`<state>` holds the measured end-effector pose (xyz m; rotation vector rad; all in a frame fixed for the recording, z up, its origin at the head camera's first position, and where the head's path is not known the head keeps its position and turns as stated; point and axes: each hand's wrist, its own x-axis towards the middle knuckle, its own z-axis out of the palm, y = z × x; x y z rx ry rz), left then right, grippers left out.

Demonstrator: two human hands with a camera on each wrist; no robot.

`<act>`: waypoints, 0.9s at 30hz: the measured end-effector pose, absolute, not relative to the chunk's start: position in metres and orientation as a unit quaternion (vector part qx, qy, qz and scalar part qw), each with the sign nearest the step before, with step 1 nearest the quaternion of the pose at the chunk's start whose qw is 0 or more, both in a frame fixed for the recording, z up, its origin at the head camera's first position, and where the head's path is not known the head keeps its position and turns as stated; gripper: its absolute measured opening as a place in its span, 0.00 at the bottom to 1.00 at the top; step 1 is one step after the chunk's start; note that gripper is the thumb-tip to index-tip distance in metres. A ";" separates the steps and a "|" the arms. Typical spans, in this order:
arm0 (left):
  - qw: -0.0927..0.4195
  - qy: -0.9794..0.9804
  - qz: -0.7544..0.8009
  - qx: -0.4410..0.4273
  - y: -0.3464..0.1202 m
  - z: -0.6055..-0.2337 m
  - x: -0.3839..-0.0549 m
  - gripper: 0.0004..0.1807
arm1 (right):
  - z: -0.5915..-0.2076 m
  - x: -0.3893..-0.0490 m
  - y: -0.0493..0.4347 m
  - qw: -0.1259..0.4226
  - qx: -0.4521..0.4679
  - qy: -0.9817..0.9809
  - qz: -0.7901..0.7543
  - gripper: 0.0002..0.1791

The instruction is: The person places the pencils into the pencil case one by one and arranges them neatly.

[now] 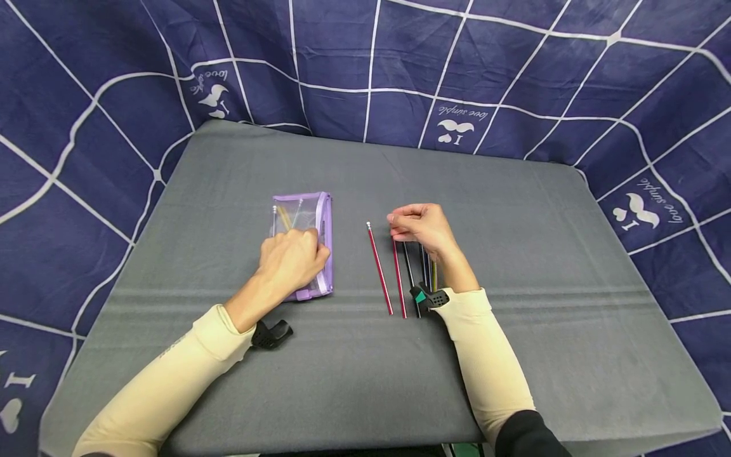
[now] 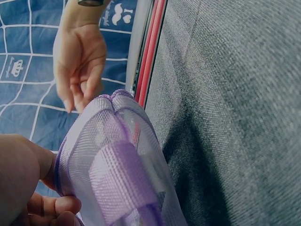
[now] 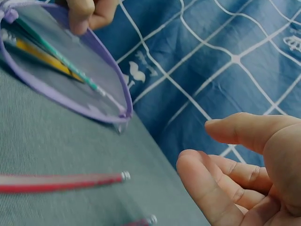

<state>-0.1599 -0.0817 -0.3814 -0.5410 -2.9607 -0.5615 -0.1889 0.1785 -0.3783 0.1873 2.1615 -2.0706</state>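
My left hand [image 1: 291, 257] pinches the upper edge of a see-through mesh pencil pouch [image 2: 124, 174] with purple trim, holding its mouth apart. Inside the pouch, the right wrist view shows a teal pencil [image 3: 61, 59] and a yellow pencil [image 3: 44, 56]. My right hand [image 1: 425, 228] is over the row of pencils, nothing in its fingers; thumb and forefinger stand apart in the right wrist view. Below it lie a second red pencil [image 1: 398, 279] and a black pencil [image 1: 408, 263]. Several more pencils are partly hidden by this hand and wrist.
One red pencil [image 1: 379, 270] lies between the pouch and the other pencils, its silver end pointing away from me. Grey cloth [image 1: 354, 381] covers the table. A blue curtain [image 1: 342, 63] with white lines surrounds its far side and both ends.
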 end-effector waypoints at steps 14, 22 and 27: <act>0.038 -0.966 -0.184 -0.179 -0.082 -0.381 -0.160 0.11 | -0.387 -0.178 0.224 0.049 0.086 0.731 -0.676 0.11; 0.039 -0.966 -0.181 -0.179 -0.081 -0.381 -0.160 0.12 | -0.397 -0.173 0.247 0.039 0.105 0.732 -0.672 0.10; 0.043 -0.966 -0.182 -0.180 -0.081 -0.381 -0.160 0.11 | -0.403 -0.168 0.258 0.040 0.116 0.731 -0.671 0.11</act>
